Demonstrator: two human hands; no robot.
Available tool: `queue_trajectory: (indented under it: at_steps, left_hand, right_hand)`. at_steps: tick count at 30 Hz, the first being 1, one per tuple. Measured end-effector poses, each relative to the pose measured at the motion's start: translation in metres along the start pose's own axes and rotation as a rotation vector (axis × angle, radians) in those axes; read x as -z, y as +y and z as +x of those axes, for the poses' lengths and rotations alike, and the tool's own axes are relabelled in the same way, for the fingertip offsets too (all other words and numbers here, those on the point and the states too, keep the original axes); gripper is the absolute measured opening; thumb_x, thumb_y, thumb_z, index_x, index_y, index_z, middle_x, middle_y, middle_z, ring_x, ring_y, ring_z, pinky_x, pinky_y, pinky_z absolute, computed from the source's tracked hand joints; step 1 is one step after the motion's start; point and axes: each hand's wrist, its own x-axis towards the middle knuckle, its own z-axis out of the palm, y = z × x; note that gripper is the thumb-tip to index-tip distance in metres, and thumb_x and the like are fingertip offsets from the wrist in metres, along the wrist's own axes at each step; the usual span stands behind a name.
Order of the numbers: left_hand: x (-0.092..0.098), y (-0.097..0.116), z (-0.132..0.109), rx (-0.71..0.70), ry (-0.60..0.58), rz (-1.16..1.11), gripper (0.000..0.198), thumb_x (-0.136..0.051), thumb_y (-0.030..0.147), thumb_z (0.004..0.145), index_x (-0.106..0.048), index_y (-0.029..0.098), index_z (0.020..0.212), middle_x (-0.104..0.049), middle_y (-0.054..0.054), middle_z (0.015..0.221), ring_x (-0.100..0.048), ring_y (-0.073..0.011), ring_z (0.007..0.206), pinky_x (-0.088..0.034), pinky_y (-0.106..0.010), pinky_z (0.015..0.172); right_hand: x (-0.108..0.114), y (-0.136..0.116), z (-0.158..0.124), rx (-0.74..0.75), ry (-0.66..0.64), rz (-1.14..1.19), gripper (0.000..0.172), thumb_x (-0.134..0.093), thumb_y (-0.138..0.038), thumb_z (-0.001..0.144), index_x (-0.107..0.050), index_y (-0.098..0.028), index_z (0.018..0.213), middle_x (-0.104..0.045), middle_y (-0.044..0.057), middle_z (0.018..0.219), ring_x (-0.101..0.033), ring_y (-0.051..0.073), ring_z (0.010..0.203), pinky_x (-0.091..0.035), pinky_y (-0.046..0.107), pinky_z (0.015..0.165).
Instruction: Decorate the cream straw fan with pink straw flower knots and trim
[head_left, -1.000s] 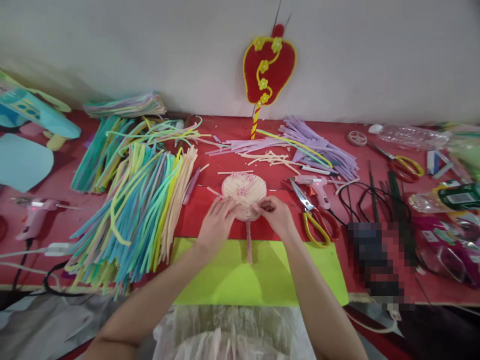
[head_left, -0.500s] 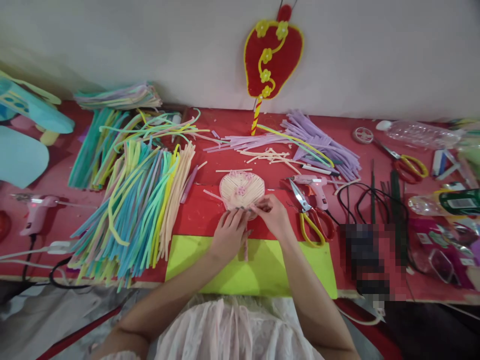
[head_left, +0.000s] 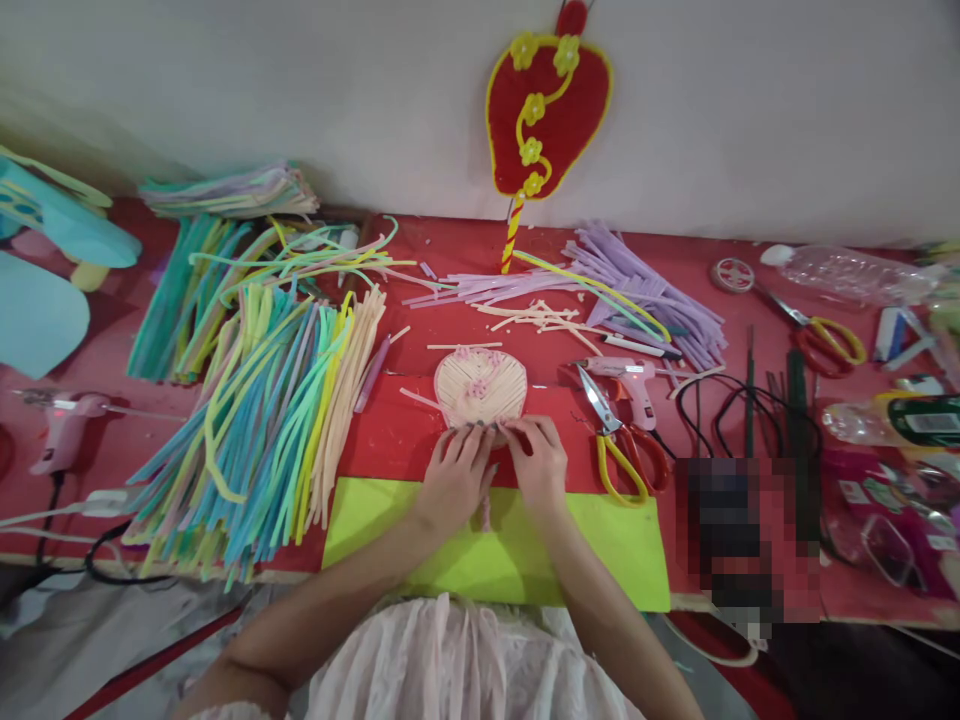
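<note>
A small cream fan (head_left: 480,385) made of pipe cleaners, with pink flowers on it, lies on the red table (head_left: 397,430). Its pink handle (head_left: 486,515) runs toward me over a lime green sheet (head_left: 600,545). My left hand (head_left: 454,480) and my right hand (head_left: 536,465) sit side by side at the fan's lower edge, where the handle joins. The fingertips of both hands pinch that lower edge. The join itself is hidden under my fingers.
A large heap of pastel pipe cleaners (head_left: 262,420) lies left, purple ones (head_left: 645,290) behind. Yellow-handled scissors (head_left: 619,440) and a pink glue gun (head_left: 634,385) lie right of the fan; another glue gun (head_left: 64,425) far left. A red fan (head_left: 544,110) leans on the wall.
My left hand has moved right from the fan's left rim to its lower edge. My right hand has drawn down and in, so both hands now meet at the handle join.
</note>
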Motion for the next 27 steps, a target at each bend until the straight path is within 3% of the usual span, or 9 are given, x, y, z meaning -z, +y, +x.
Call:
queue_trajectory:
  at_steps: [5,10,17,23,27]
  left_hand:
    - [0.001,0.001,0.000,0.001,-0.013,-0.002,0.043,-0.035,0.027,0.094,-0.044,0.014,0.134,-0.053,-0.012,0.131,-0.048,-0.0235,0.122,-0.037,-0.040,0.104]
    - [0.003,0.001,0.000,-0.003,0.004,0.008,0.042,-0.031,0.024,0.095,-0.046,0.013,0.132,-0.055,-0.011,0.129,-0.049,-0.0231,0.120,-0.037,-0.039,0.103]
    - [0.002,-0.001,0.000,0.000,0.001,-0.031,0.043,-0.033,0.023,0.094,-0.044,0.015,0.134,-0.054,-0.010,0.131,-0.047,-0.0227,0.121,-0.036,-0.040,0.104]
    - [-0.003,-0.001,0.000,0.005,0.013,-0.124,0.044,-0.034,0.024,0.093,-0.042,0.014,0.135,-0.052,-0.011,0.132,-0.046,-0.0244,0.122,-0.034,-0.043,0.106]
    - [0.006,-0.017,-0.005,0.066,0.090,-0.375,0.040,-0.034,0.018,0.092,-0.045,0.014,0.130,-0.058,-0.012,0.122,-0.051,-0.0207,0.115,-0.041,-0.037,0.100]
  right_hand:
    - [0.009,0.009,-0.027,0.144,-0.062,-0.140,0.034,-0.037,-0.019,0.091,-0.061,-0.025,0.115,-0.060,0.009,0.106,-0.057,0.022,0.097,-0.049,0.041,0.086]
    - [0.020,0.010,-0.048,0.193,-0.127,-0.474,0.035,-0.041,-0.019,0.090,-0.059,-0.020,0.120,-0.058,0.009,0.079,-0.052,0.022,0.076,-0.045,0.038,0.071]
    - [0.021,0.012,-0.031,0.268,-0.306,-0.651,0.043,-0.038,-0.017,0.091,-0.047,-0.022,0.133,-0.055,0.005,0.073,-0.050,0.021,0.071,-0.038,0.034,0.067]
    - [0.021,0.014,-0.028,0.298,-0.315,-0.675,0.045,-0.041,-0.015,0.089,-0.048,-0.023,0.133,-0.056,0.005,0.074,-0.051,0.020,0.071,-0.037,0.033,0.067]
    - [0.022,0.013,-0.026,0.296,-0.318,-0.657,0.043,-0.040,-0.014,0.090,-0.049,-0.022,0.131,-0.057,0.005,0.073,-0.052,0.019,0.071,-0.038,0.032,0.067]
